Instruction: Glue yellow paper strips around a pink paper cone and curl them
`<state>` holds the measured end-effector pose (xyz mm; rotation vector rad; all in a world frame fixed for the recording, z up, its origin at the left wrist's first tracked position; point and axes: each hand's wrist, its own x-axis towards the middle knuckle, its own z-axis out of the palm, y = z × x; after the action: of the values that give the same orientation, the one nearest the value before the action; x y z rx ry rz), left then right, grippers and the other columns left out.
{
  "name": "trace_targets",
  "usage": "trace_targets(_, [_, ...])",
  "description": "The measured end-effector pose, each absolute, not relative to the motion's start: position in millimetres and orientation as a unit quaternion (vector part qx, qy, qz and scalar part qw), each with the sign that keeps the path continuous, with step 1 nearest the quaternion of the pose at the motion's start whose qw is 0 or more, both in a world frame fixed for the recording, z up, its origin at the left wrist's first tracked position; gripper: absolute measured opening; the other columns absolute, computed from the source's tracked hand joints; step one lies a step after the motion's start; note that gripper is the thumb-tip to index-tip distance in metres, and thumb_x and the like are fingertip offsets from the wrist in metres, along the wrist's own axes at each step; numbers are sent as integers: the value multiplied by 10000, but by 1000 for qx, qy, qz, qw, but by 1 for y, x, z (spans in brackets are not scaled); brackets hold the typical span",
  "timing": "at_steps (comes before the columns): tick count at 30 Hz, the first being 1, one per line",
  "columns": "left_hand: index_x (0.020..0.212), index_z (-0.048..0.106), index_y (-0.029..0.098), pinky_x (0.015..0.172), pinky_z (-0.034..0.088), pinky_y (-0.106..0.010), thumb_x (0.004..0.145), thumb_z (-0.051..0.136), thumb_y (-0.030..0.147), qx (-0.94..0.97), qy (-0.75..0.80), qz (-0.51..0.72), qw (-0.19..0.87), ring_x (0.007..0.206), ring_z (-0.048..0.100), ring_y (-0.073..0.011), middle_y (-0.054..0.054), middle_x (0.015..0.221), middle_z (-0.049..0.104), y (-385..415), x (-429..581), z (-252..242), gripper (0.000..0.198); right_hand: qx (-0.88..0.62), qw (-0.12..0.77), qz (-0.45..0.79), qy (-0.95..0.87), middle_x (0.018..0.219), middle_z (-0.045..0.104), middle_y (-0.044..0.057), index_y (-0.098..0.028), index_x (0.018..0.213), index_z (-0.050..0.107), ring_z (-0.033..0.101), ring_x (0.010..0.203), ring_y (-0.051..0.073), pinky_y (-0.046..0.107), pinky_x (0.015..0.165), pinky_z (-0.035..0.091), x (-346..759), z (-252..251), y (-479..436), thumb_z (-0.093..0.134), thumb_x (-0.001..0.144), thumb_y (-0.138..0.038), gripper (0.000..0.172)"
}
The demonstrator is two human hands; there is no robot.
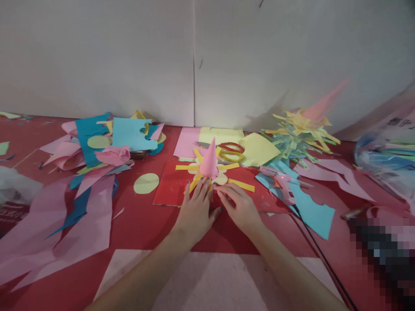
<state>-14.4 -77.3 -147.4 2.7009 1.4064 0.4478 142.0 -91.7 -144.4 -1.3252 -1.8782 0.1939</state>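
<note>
Upright pink cone [208, 162], just beyond both hands [195, 212] [239, 206], yellow strips [241, 185] around it

The rear wall [97, 56] consists of pale grey, smooth panels meeting at a narrow vertical seam [193, 86] near the centre; a short dark mark [200, 63] is located just right of this seam. The red work surface [136, 224] extends to the wall base, with a pale rectangular area [227, 280] at its near side. Illumination is dim, with soft shadows on the wall's right portion.
</note>
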Motion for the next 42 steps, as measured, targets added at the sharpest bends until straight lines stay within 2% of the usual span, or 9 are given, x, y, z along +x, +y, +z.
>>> trace_targets(8, [1344,383,161,1114,136,-559,856,444,436,873,464,141,48,1350,279,-269,-117,1427,383,-77,-10,-142,564,-523,414,71,-742,920,637,56,-232,1013,634,601,904,161,294,824,501,142,-145,-91,425,908,-240,234])
trace_targets(14, [1356,361,99,1118,153,-532,850,432,446,874,469,123,40,1358,260,-275,-150,1450,327,-80,-5,-148,618,-527,410,88,-739,926,629,51,-230,1008,623,591,906,160,294,828,489,142,-146,-91,430,910,-234,216])
trace_targets(30, [1387,309,82,1115,160,-540,862,370,500,866,491,90,28,1376,207,-280,-137,1482,247,-83,0,-148,674,-537,398,90,-738,931,628,50,-226,1003,626,594,916,158,288,837,485,142,-147,-89,417,914,-255,229])
trace_targets(42, [1355,388,149,1109,151,-549,860,352,532,873,483,67,19,1366,235,-288,-143,1480,257,-83,0,-143,626,-538,401,98,-735,935,622,49,-232,1013,623,589,915,161,294,838,481,142,-146,-90,421,914,-257,227])
